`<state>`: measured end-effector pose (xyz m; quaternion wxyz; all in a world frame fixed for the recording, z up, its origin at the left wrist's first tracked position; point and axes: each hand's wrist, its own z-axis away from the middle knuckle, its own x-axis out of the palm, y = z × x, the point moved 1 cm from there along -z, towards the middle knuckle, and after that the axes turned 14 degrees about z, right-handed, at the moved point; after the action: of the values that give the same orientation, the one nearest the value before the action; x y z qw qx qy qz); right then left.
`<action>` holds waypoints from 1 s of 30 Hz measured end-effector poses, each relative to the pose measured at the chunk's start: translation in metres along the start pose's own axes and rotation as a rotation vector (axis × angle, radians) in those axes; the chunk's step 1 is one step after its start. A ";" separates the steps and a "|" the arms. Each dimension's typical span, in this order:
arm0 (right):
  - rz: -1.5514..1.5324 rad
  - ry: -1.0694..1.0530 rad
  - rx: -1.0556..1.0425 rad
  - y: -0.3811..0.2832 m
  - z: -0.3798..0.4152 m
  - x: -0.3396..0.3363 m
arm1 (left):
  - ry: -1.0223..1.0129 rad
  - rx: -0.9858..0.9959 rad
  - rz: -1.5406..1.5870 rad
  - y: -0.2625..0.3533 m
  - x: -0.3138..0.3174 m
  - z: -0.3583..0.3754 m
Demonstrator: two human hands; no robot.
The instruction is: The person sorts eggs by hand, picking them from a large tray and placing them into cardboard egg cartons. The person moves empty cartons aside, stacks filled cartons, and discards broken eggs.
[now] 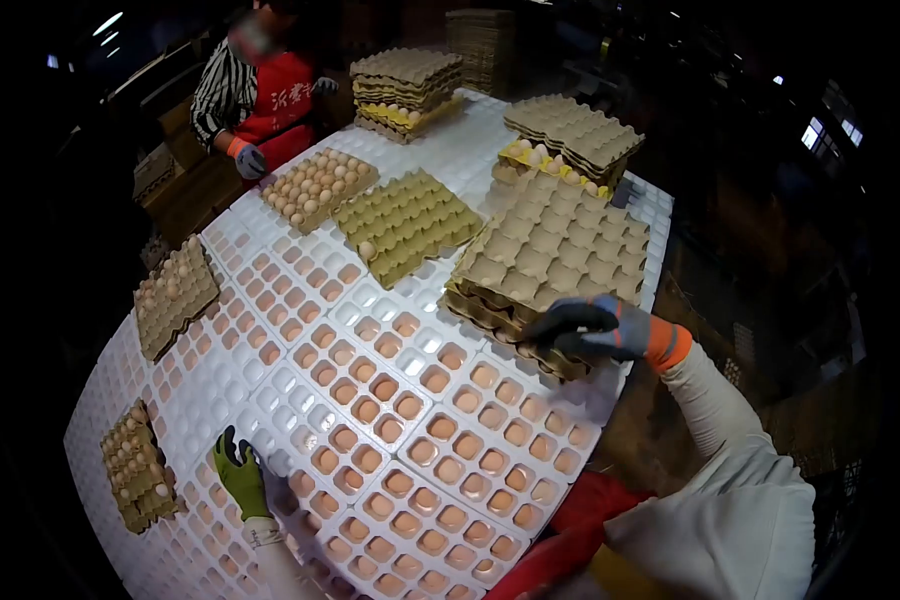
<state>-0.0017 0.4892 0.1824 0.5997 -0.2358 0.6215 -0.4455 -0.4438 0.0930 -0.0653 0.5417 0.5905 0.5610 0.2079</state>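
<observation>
My left hand, in a green glove with black fingers, hovers over white plastic egg trays, many of whose cups hold brown eggs. Its fingers are bent and apart, with nothing between them. My right hand wears a grey and black glove with an orange cuff. It is at the near corner of a tall stack of cardboard egg trays. Its fingers are curved and spread, the tips at the stack's side, where a few eggs show in a lower layer. Whether they touch an egg there is hard to see.
An olive cardboard tray with one egg lies mid-table. Egg-filled cardboard trays stand at the back, left and front left. More stacks rise behind and at right. A co-worker in a red apron stands across.
</observation>
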 end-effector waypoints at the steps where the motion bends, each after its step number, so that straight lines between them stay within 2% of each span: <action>1: 0.012 0.331 0.072 0.012 0.010 -0.045 | -0.137 -0.057 0.097 0.055 0.038 0.014; 2: 0.079 0.641 0.026 0.049 0.016 -0.088 | -0.242 -0.058 0.249 0.105 0.079 0.031; 3: 0.479 0.869 0.081 0.089 0.025 -0.131 | -0.352 -0.068 0.339 0.138 0.119 0.050; 4: 0.719 0.983 0.141 0.149 0.037 -0.177 | -0.500 0.010 0.330 0.200 0.155 0.071; 5: 0.859 0.990 0.223 0.194 0.046 -0.212 | -0.587 -0.184 0.455 0.251 0.190 0.095; 6: 0.903 0.873 0.321 0.208 0.048 -0.230 | -0.678 -0.125 0.542 0.270 0.226 0.115; 8: 0.964 0.610 0.509 0.239 0.044 -0.258 | -0.697 -0.198 0.588 0.307 0.284 0.151; 9: 0.991 0.538 0.409 0.292 0.036 -0.277 | -0.667 -0.251 0.644 0.320 0.309 0.159; 10: 0.886 0.474 0.359 0.305 0.034 -0.271 | -0.635 -0.331 0.686 0.332 0.323 0.172; 11: 0.776 0.409 0.316 0.315 0.032 -0.264 | -0.513 -0.354 0.634 0.337 0.337 0.180; 12: 0.560 0.382 0.312 0.253 0.028 -0.253 | -0.434 -0.341 0.652 0.359 0.346 0.179; 14: 0.474 0.374 0.221 0.222 0.026 -0.251 | -0.331 -0.449 0.592 0.394 0.352 0.180; 15: 0.386 0.328 0.193 0.213 0.026 -0.261 | -0.179 -0.303 0.477 0.395 0.358 0.185; 16: 0.170 0.305 0.142 0.214 0.025 -0.270 | -0.197 -0.328 0.429 0.399 0.352 0.184; 18: 0.047 0.243 0.122 0.214 0.025 -0.288 | -0.133 -0.266 0.477 0.416 0.352 0.173; 19: 0.288 0.238 0.036 0.216 0.024 -0.297 | -0.150 -0.230 0.470 0.418 0.354 0.163; 20: 0.276 0.270 -0.124 0.236 0.023 -0.302 | -0.160 -0.196 0.471 0.420 0.355 0.151; 22: -0.266 0.320 0.014 0.209 0.024 -0.315 | -0.167 -0.071 0.491 0.440 0.372 0.105; 24: -0.125 0.449 0.001 0.224 0.022 -0.346 | -0.197 0.148 0.580 0.463 0.389 0.045; 25: -0.053 0.515 0.002 0.231 0.021 -0.362 | -0.204 0.167 0.659 0.494 0.398 0.021; 26: -0.113 0.631 -0.062 0.237 0.017 -0.369 | -0.216 0.189 0.739 0.527 0.405 0.002; 28: -0.289 0.902 -0.206 0.251 0.002 -0.377 | -0.116 0.261 0.792 0.550 0.418 -0.014; 29: -0.580 0.940 -0.190 0.294 -0.014 -0.395 | -0.118 0.284 0.762 0.547 0.418 -0.011; 30: -0.424 1.039 -0.109 0.296 -0.023 -0.401 | -0.111 0.240 0.763 0.537 0.420 -0.003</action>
<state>0.1159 0.9726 0.1462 0.0991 -0.1357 0.7963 -0.5811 -0.0923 0.5833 0.2525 0.3824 0.8257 0.2917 0.2947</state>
